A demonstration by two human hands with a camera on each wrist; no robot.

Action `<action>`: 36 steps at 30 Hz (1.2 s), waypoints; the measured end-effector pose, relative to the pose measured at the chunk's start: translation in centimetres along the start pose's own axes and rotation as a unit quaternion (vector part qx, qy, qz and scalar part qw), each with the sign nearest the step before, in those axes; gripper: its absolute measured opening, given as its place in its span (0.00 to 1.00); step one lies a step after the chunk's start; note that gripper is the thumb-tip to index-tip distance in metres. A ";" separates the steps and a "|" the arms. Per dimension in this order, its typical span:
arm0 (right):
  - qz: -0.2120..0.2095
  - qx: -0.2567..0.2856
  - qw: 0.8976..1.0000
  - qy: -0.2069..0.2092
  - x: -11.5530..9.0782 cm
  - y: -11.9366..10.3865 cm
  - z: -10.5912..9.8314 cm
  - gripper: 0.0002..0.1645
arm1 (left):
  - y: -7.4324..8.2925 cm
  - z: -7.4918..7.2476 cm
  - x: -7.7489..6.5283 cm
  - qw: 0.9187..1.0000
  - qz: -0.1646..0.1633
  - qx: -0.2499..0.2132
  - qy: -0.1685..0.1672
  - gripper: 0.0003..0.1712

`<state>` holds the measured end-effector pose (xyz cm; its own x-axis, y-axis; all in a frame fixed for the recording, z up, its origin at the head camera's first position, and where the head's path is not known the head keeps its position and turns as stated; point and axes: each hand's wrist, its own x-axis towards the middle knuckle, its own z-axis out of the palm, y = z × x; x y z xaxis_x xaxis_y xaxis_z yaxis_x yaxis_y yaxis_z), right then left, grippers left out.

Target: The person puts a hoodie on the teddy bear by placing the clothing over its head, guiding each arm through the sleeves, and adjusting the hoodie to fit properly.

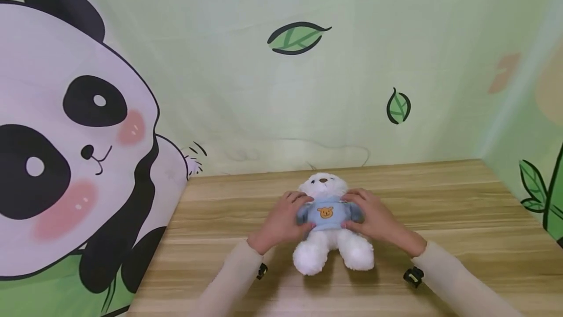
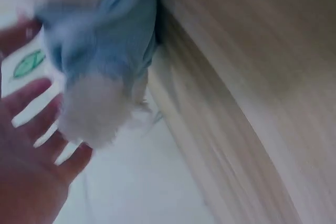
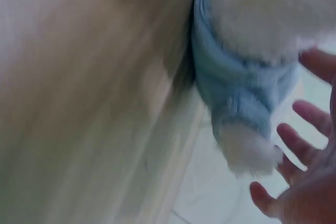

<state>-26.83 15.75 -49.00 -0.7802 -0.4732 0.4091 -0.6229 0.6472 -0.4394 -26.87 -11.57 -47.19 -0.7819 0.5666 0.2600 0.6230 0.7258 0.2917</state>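
Observation:
A white plush bear (image 1: 324,190) lies on its back on the wooden table, legs toward me. It wears a light blue shirt (image 1: 317,217) with an orange animal face on the chest. My left hand (image 1: 286,217) is at the bear's side on the left, thumb by the shirt's hem and fingers near the shoulder. Mirroring it, my right hand (image 1: 376,215) frames the other side. Both wrist views show the fingers spread and only loosely bent beside a fuzzy white paw (image 2: 94,111), with each thumb close to the hem.
The wooden table (image 1: 220,219) reaches back to a pale green cloth backdrop (image 1: 211,63) with printed leaves. A large printed panda (image 1: 48,97) fills the left side. Dark wrist devices (image 1: 413,276) sit at both sleeves.

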 end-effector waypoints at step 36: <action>0.001 0.087 0.993 -0.084 0.6 2.1 0.2 0.36 | -2.2 1.7 0.0 0.979 -0.043 -0.191 -0.059 0.30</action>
<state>-28.59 16.69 -49.87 -0.7703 -0.5749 0.2759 -0.6111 0.5419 -0.5770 -28.33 -12.49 -49.36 -0.8149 0.5676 0.1173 0.5007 0.5874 0.6358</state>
